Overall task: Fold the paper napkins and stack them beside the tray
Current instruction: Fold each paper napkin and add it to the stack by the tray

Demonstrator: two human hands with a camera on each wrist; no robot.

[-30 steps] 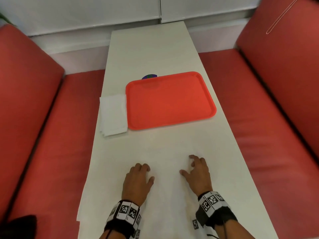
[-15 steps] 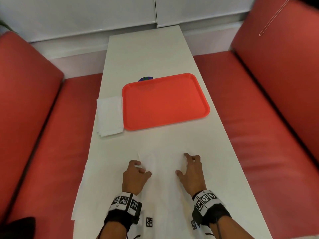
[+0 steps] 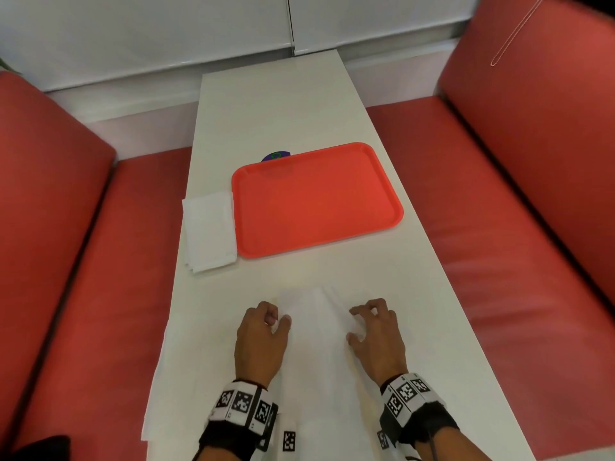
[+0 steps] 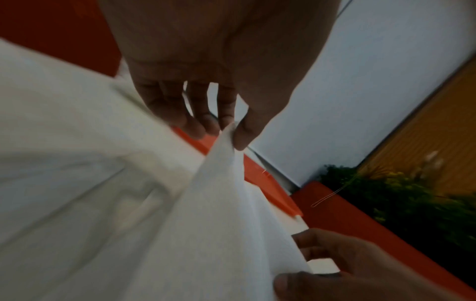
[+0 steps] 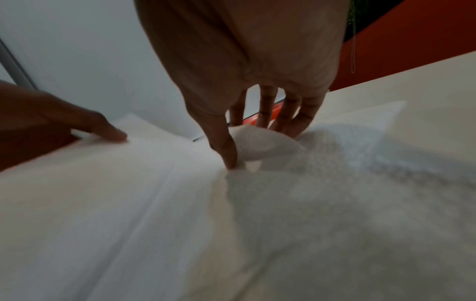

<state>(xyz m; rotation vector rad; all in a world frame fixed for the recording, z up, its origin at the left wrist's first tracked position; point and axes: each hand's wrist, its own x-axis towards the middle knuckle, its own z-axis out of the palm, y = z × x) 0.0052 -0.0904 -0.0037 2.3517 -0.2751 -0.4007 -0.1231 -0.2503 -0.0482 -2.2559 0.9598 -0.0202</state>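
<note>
While a stack of folded napkins (image 3: pixel 209 231) already lies touching the orange tray (image 3: pixel 316 197) at its 9 o'clock, the left hand (image 3: pixel 261 341) and right hand (image 3: pixel 377 337) pinch an open napkin (image 3: pixel 316 314) at the counter's (image 3: pixel 276 104) 6 o'clock end, fold barely begun.

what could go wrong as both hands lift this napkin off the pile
The left hand and right hand each pinch the thin napkin, so pulling apart could tear it. It lies on more loose sheets, so a second may lift too. Uneven corners would fold crooked against the folded stack.
</note>
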